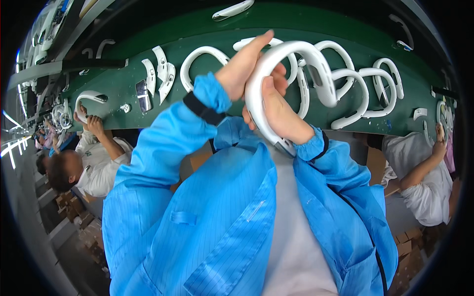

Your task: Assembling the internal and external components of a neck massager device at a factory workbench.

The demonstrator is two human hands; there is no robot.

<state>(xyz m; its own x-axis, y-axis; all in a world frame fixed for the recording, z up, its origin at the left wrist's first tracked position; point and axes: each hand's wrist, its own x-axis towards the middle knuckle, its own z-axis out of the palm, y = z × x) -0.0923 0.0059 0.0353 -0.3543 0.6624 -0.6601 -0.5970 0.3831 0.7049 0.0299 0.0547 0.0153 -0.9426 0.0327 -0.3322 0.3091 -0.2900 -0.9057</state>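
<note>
A white, C-shaped neck fan (255,98) is held up in front of my chest, above the near edge of the green worktable. My left hand (239,71) is closed round its left side, the thumb pointing up and fingertips showing inside the curve. Lower down, my right hand (286,113) grips the same band, thumb on the inner side and fingertips showing past the outer edge. One rounded end (323,81) with a slotted grey inset curves to the right; the other end (284,145) points down by my right wrist.
Several more white neck fans (380,113) lie on the green table (168,116) behind and right of my hands. Curved white shells (167,81) and a dark rectangular piece (143,96) lie left. Co-workers sit at left (106,160) and right (419,172), handling white curved parts. Cardboard boxes (410,241) stand below.
</note>
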